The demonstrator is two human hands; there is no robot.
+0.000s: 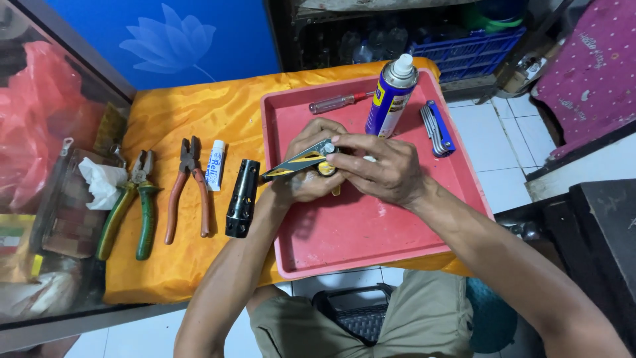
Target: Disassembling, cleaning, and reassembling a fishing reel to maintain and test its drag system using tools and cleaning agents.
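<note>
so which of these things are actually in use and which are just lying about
In use: black and yellow folding tool, held in the left hand and right hand, over the red plastic tray.

Lying about: blue spray can, green-handled pliers, orange-handled pliers, black perforated cylinder, screwdriver.

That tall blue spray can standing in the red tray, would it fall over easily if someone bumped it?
Probably, yes. The spray can stands upright, tall and narrow on a small base, so a knock near its white cap would likely tip it. Being round, it would then probably roll until the red tray rim stops it. Its smooth metal side looks stiff, perhaps a little slippery.
</note>
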